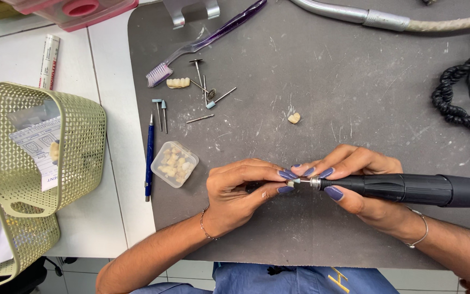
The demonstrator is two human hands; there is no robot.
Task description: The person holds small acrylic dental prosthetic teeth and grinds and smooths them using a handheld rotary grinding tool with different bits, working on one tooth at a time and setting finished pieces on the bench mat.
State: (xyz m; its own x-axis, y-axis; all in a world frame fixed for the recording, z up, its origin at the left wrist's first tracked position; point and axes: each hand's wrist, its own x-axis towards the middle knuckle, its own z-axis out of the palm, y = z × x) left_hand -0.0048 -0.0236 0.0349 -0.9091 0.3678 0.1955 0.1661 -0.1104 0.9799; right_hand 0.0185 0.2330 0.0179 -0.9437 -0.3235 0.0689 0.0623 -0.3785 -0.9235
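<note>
My right hand (357,182) grips a black rotary handpiece (409,189) that lies sideways over the dark grey mat (354,81), its metal tip pointing left. My left hand (240,188) pinches a tiny pale piece (290,184) right at that tip; the fingertips of both hands meet there. A single loose tooth piece (294,117) lies on the mat above the hands. Farther up left sits a short row of false teeth (178,83).
Several metal burs (209,92) and a purple toothbrush (202,41) lie at the mat's upper left. A small clear box of teeth (174,164) and a blue pen (149,158) sit left of my hands. Green mesh baskets (39,147) stand far left; a coiled black cord (463,98) is at right.
</note>
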